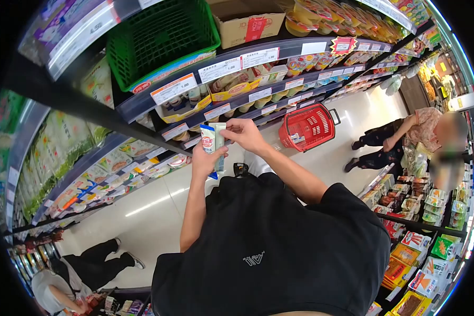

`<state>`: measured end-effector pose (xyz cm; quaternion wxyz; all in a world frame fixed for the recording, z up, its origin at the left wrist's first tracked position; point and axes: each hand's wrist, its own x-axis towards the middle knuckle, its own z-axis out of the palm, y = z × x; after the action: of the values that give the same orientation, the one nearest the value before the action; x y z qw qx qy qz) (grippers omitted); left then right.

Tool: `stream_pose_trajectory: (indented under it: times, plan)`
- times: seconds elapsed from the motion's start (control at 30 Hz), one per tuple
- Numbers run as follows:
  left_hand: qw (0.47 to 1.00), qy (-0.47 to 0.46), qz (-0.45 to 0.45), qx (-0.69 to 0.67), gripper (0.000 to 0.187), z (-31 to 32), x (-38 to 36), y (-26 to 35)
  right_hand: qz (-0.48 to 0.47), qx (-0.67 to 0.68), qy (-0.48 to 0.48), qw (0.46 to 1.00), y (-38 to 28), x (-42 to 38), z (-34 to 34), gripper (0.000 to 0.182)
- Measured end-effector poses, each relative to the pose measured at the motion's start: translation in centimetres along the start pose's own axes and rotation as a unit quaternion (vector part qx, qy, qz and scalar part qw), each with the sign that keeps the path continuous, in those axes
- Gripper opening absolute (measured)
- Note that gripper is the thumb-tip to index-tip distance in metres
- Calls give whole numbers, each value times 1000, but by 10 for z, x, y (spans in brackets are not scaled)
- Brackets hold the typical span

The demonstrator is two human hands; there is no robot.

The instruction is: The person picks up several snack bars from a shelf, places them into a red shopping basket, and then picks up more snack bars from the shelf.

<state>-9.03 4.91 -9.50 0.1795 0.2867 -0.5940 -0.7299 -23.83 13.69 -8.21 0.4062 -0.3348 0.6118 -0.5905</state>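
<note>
Two slim snack packets are held up in front of the shelves. My left hand (207, 158) is closed around their lower part. One is a blue and white packet (208, 141) with red lettering; beside it, touching, is a pale green packet (219, 139). My right hand (238, 131) pinches the upper right edge of the pale green packet, thumb and fingers together. Just beyond the hands run the shelf edges with price labels (217, 111). On the floor to the right of my right hand stands a red shopping basket (308, 128).
A green plastic basket (163, 39) and a cardboard box (250, 26) sit on the upper shelf. One person (426, 131) stands in the aisle at right, another (63, 282) at lower left. Packaged-food racks (416, 253) line the lower right.
</note>
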Motion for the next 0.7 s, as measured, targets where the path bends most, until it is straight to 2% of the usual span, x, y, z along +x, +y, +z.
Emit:
stream_pose_trajectory:
  times: [0.23,0.3,0.37,0.43,0.5,0.57,0.6,0.7]
  plan:
    - [1000,-20,-8,23,25,5,33,-1,-10,55,58,997,-9,22,-46,13]
    - [992,-2,41,119,25,5,43,1,-13,55,57,997,-16,33,-62,12]
    - [993,17,25,116,25,11,48,18,-2,61,34,998,-22,45,-75,12]
    - [979,-29,40,198,25,13,55,31,8,62,10,998,-36,53,-87,13]
    - [985,-11,31,169,25,18,62,33,-7,80,-23,996,-45,61,-97,15]
    - [985,-47,62,156,24,16,72,35,5,91,-60,994,-45,70,-108,16]
    - [977,-64,38,199,25,13,77,35,21,84,-84,993,-43,73,-113,17]
    - [983,-58,27,174,27,16,86,35,67,109,-143,981,-44,80,-121,23]
